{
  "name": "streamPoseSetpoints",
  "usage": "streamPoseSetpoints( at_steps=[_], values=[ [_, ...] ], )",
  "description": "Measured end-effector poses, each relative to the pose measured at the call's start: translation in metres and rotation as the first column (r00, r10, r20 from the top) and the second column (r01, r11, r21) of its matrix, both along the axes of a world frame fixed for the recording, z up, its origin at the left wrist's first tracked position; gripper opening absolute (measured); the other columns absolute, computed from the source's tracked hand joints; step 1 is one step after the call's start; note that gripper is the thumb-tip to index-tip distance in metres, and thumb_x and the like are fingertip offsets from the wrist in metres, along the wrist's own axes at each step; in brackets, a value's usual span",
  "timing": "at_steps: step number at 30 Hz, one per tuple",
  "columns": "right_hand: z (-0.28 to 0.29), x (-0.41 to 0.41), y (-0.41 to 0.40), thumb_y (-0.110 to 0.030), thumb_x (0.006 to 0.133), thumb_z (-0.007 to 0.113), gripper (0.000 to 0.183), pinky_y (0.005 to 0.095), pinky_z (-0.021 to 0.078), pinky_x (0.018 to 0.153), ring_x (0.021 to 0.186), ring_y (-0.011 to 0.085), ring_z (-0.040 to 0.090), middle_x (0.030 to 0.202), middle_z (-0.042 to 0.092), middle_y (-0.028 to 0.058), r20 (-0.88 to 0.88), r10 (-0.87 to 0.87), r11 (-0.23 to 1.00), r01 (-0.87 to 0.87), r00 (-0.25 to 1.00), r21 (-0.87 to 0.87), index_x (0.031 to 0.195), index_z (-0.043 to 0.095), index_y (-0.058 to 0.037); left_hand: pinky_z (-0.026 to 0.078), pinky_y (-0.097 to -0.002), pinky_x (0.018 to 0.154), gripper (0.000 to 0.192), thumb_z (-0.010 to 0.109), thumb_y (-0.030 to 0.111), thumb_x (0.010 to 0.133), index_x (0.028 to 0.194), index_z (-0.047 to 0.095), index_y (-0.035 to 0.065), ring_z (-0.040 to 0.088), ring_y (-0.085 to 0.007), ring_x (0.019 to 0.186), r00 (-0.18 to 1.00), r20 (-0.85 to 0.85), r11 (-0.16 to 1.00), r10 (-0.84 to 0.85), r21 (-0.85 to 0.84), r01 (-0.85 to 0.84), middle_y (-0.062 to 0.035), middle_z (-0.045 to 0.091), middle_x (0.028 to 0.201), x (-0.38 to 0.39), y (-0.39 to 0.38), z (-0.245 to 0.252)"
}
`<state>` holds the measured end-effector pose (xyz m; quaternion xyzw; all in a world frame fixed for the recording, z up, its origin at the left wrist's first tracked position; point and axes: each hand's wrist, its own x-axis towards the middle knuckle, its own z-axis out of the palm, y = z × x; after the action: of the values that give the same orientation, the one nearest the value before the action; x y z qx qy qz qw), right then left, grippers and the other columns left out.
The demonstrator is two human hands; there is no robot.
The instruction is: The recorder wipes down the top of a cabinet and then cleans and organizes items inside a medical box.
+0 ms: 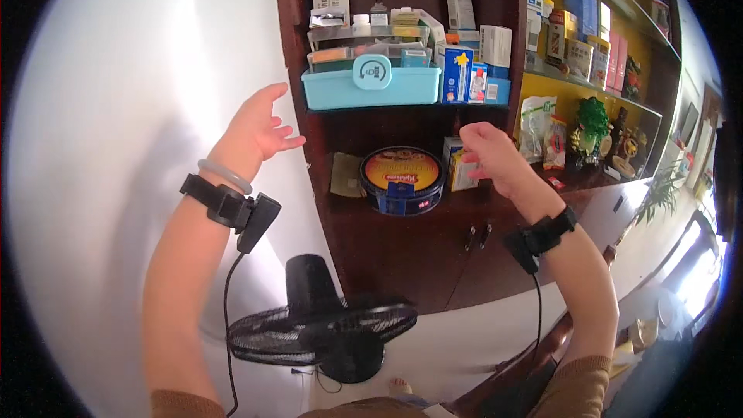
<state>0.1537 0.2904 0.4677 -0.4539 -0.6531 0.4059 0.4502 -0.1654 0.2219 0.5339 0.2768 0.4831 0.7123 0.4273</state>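
Note:
My left hand (261, 125) is raised in front of the white wall, fingers apart and holding nothing, near the left end of a light-blue plastic storage box (325, 92). The box has a transparent upper part and stands on a dark wooden shelf with medicine boxes and bottles in and around it. On the right, my right hand (493, 154) is raised with its fingers curled, in front of a small yellow-and-white carton (462, 177); whether anything is inside the fingers cannot be seen. Between the hands, a round cookie tin (401, 177) sits on the lower shelf.
A black electric fan (325, 325) stands below, near the white wall (116, 128). Blue and white cartons (457, 75) fill the upper shelf's right end. At right, glass shelves (598, 90) hold cans and packages, with a green cabbage-shaped ornament (592, 122) underneath. Dark cabinet doors (406, 255) have metal handles.

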Motion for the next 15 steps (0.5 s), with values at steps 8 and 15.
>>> streamPoseSetpoints(
  at_steps=[8,15],
  values=[
    [-0.009,-0.002,0.077,-0.041,0.089,0.053,0.047,0.0344,0.0489,0.069,0.09,0.0182,0.053,0.108,0.054,0.0061,-0.001,0.091,0.99,-0.091,0.996,-0.111,0.118,0.049,-0.0045,0.027,-0.0647,0.099,0.084,0.067,0.044,0.078,0.143,0.023,0.018,0.005,-0.0475,0.133,0.996,0.081,0.999,-0.043,-0.023,0.045,-0.0114,0.003,0.151,0.022,0.112,-0.017],
    [-0.032,0.013,0.095,-0.04,0.089,0.053,0.046,0.0328,0.0496,0.068,0.089,0.0171,0.053,0.104,0.054,0.006,-0.021,0.127,0.979,-0.128,0.992,-0.16,0.117,0.05,-0.0032,0.027,-0.0655,0.098,0.076,0.067,0.049,0.078,0.138,0.03,0.0217,0.017,-0.045,0.13,0.972,0.231,0.996,0.047,-0.086,-0.028,-0.0124,0.02,0.145,0.019,0.172,-0.016]
  ],
)
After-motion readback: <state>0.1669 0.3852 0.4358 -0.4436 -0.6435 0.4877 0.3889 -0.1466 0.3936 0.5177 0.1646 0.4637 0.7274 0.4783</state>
